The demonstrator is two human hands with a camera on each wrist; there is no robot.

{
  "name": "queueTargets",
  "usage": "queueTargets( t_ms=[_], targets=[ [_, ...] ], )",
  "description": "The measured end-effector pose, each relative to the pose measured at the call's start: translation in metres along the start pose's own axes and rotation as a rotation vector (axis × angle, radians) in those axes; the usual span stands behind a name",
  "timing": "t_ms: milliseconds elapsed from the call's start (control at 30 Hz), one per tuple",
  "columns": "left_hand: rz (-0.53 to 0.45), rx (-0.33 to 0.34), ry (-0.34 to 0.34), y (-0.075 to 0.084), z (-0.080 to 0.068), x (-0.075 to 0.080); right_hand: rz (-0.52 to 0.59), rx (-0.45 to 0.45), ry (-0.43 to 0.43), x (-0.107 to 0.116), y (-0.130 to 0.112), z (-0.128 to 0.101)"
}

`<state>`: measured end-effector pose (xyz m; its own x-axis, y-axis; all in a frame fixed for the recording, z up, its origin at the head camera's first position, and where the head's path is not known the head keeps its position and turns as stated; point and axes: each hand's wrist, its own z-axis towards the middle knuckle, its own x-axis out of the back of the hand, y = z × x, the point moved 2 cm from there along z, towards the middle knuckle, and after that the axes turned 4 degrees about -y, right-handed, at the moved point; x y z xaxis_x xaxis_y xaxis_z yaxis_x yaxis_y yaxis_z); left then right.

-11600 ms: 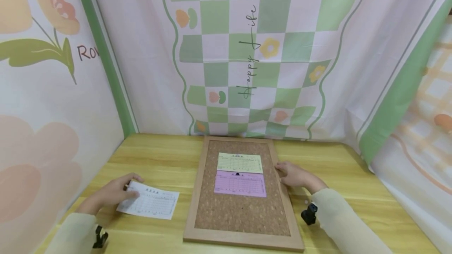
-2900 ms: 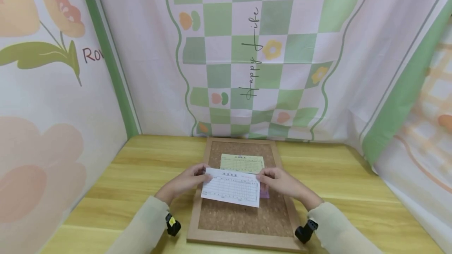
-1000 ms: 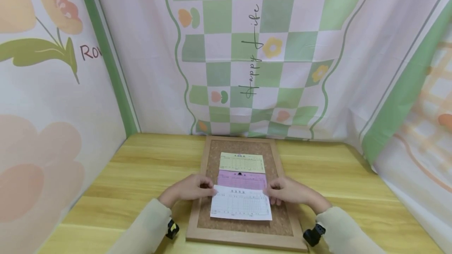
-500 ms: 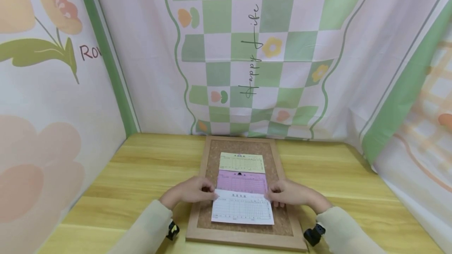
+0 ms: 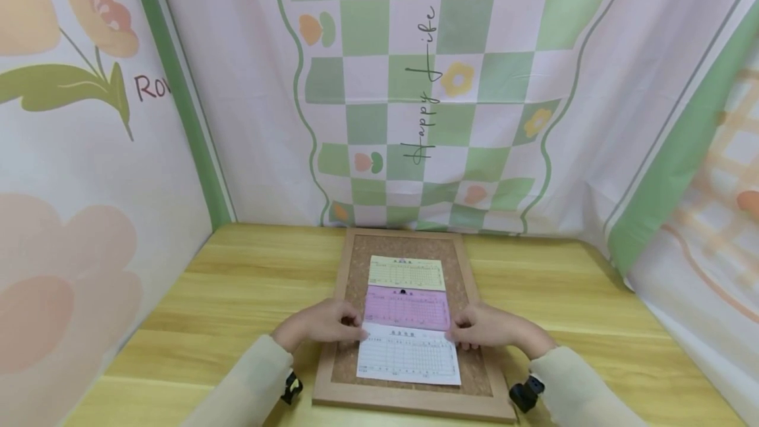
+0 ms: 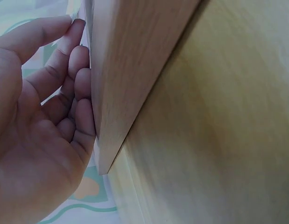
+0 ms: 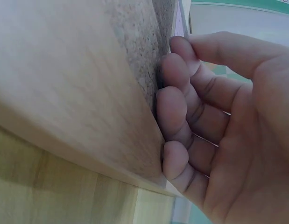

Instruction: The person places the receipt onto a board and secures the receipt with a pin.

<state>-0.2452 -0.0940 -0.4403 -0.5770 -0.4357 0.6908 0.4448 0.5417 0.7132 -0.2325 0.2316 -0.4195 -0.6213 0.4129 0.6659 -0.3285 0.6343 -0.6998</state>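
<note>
Both hands sit at the top corners of a white form, one on each side of it. Going from the largest thing down: the wooden table (image 5: 237,295) carries a framed cork board (image 5: 409,397) that lies flat with its long axis running away from the person. On the cork are 3 slips in a column, each with its long axis crosswise to the board: a yellow form (image 5: 406,273) farthest off, a pink form (image 5: 406,308) touching it just below, and the white form (image 5: 409,358) nearest the person, its top edge meeting or slightly lapping the pink one's bottom edge.

The left hand (image 5: 323,325) rests over the board's left frame rail with its fingers curled, the fingertips on the white form's top left corner. The right hand (image 5: 486,326) mirrors it at the top right corner, also with curled fingers. Whether each thumb pinches the paper or the fingertips only press it down, the head view does not settle. The left wrist view shows that hand's fingers (image 6: 74,88) bent against the rail's edge, and the right wrist view shows fingers (image 7: 177,102) folded against the cork surface; neither shows the paper clearly.

The white form therefore lies directly between the 2 hands, equally near to each, straight and square with the slips above it, and well inside the frame. No pin shows on the white form; a dark dot sits at the top middle of the pink one.
</note>
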Motion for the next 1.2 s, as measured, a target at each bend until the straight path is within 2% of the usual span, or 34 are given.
queueTargets(
  t_ms=[200,400,867,1200],
  targets=[
    [0.015,-0.012,0.003,0.0008,-0.0003,-0.0012,0.011,-0.022,-0.010,-0.0020,-0.0011,-0.0005],
    [0.007,0.006,0.006,0.0010,-0.0001,-0.0026,0.028,-0.032,-0.005,-0.0041,-0.0015,-0.0012],
    [0.018,0.041,0.023,-0.0006,0.0031,-0.0019,-0.037,-0.073,0.014,-0.0046,0.0007,0.0024],
    [0.012,0.052,0.041,0.0019,0.0034,-0.0021,-0.024,-0.081,0.014,-0.0058,-0.0006,0.0013]
  ],
)
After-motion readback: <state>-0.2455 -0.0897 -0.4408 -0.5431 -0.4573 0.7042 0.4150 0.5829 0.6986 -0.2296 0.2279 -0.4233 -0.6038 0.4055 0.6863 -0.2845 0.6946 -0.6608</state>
